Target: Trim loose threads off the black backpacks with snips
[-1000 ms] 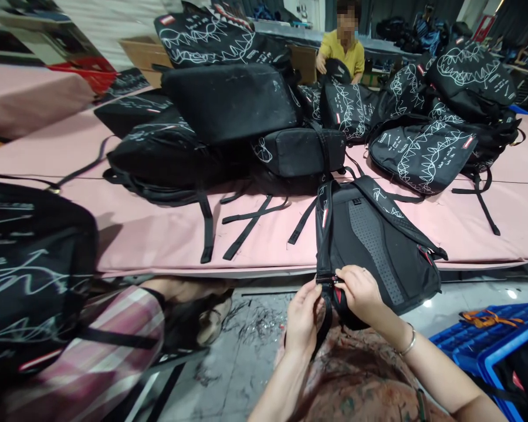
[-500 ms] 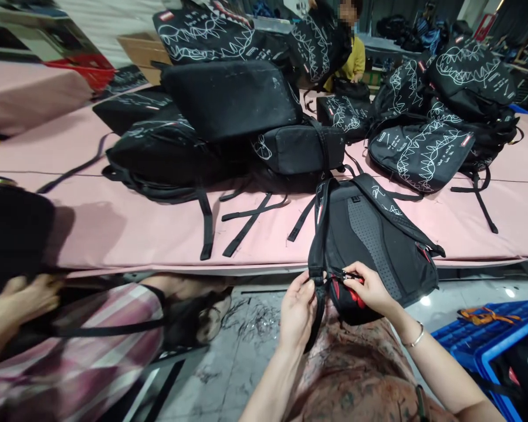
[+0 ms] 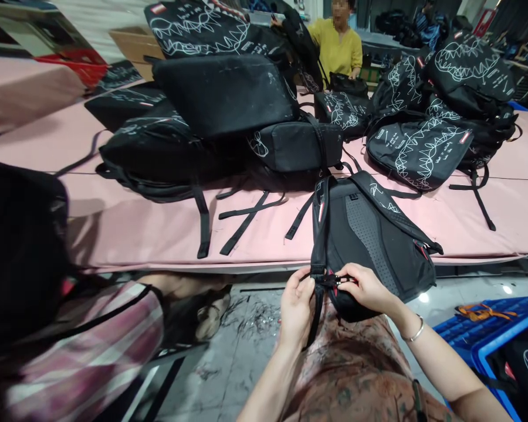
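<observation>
A black backpack (image 3: 372,234) lies with its padded back panel up, partly on the pink-covered table and partly over its front edge. My left hand (image 3: 298,302) is closed on one shoulder strap (image 3: 319,240) near its adjuster, with thumb and fingertips pinching the webbing. My right hand (image 3: 363,287) is closed on small dark thread snips (image 3: 334,281), largely covered by the fingers. Their tips point left and meet the strap beside my left fingertips. The strap's loose lower end hangs below my left hand.
Black backpacks with white scribble prints are piled on the pink table (image 3: 127,234), such as one backpack (image 3: 422,149) at right. A co-worker in yellow (image 3: 341,47) stands behind. Another person in plaid (image 3: 101,346) sits at left. A blue crate (image 3: 470,340) stands at lower right.
My right hand has turned, bringing the snips' tips left against the strap. My left hand stays on the strap. At left, a black bag has risen; the yellow-clad co-worker shows more fully.
</observation>
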Tool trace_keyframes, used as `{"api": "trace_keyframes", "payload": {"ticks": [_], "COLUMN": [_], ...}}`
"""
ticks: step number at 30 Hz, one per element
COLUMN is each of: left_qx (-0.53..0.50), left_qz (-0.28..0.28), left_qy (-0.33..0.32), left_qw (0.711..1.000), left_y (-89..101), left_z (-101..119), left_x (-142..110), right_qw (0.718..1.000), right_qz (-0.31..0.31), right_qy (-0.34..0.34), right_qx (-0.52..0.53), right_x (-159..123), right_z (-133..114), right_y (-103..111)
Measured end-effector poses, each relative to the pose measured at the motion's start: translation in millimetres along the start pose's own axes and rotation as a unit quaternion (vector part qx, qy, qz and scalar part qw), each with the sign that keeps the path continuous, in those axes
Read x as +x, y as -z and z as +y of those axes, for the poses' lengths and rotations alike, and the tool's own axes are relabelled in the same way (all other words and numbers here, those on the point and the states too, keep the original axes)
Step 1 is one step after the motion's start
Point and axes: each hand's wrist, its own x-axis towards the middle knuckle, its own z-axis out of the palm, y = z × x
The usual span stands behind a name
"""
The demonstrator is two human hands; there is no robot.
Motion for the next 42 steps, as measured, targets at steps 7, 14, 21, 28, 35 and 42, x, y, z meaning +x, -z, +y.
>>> {"api": "trace_keyframes", "payload": {"ticks": [7, 14, 21, 28, 35, 42], "left_qx": [-0.004, -0.018, 0.035, 0.036, 0.023, 0.032], "left_qz": [0.007, 0.001, -0.007, 0.003, -0.009, 0.009], "left_qy": [0.011, 0.037, 0.024, 0.031, 0.041, 0.02], "left_qw": [1.0, 0.999, 0.999, 0.999, 0.999, 0.999], "left_y": [1.8, 0.1, 2.6, 4.9, 0.8, 2.7], "left_z": [0.0, -0.9, -9.7, -4.2, -4.6, -4.8], "left_x": [1.1, 1.7, -1.9, -3.1, -1.4, -0.6], "right_qw": [0.997, 0.974, 0.955, 0.957, 0.975, 0.972], "right_qz": [-0.004, 0.145, 0.107, 0.132, 0.207, 0.214], "right_qy": [-0.039, -0.072, -0.161, -0.135, 0.07, 0.004], "right_qx": [0.071, 0.155, 0.224, 0.221, 0.043, 0.101], "right_x": [1.5, 3.3, 37.7, 31.1, 8.3, 14.4], "right_z": [4.8, 4.4, 5.6, 8.7, 7.9, -17.5], "right_y": [-2.0, -13.7, -29.0, -38.6, -30.7, -29.7]}}
